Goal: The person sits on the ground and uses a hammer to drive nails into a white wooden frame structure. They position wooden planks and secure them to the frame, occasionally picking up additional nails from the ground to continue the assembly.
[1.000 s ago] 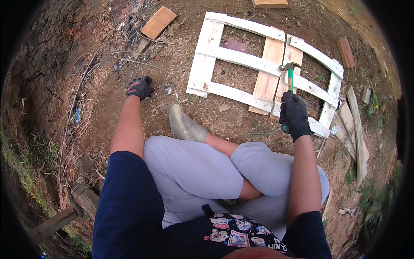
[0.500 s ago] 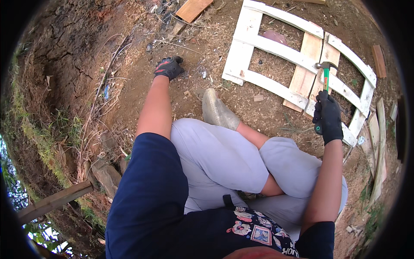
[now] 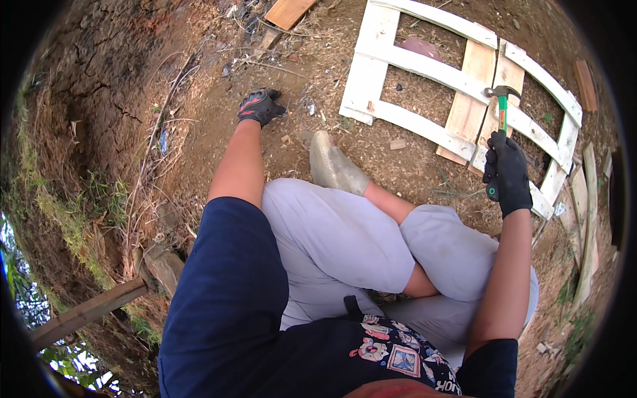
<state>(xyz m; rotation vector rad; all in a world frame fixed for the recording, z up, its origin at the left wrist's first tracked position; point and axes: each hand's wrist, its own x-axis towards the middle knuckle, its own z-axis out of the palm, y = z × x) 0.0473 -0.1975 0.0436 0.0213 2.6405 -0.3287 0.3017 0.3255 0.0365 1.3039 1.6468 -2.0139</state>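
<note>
My right hand [image 3: 509, 174], in a black glove, is closed round the handle of a claw hammer [image 3: 502, 114] with a green grip and a metal head. The hammer head shows over the middle slat of a white-painted wooden frame [image 3: 366, 81], near the narrow gap between its two unpainted boards; I cannot tell whether it touches. My left hand [image 3: 261, 107], in a black glove with red marks, is low over the bare soil, left of the frame and apart from it. Its thumb and forefinger are spread, with nothing visible between them.
My bent legs [image 3: 338, 232] and a pale shoe [image 3: 335, 166] lie between my arms. A brown plank [image 3: 290, 12] sits at the far left of the frame. Long wood strips [image 3: 586, 225] are on the right, a brown block [image 3: 585, 85] beyond the frame. A beam [image 3: 89, 312] juts at lower left.
The view has shifted slightly. My left thumb and forefinger look a little further apart. My right hand still holds the hammer over the frame, in nearly the same place.
</note>
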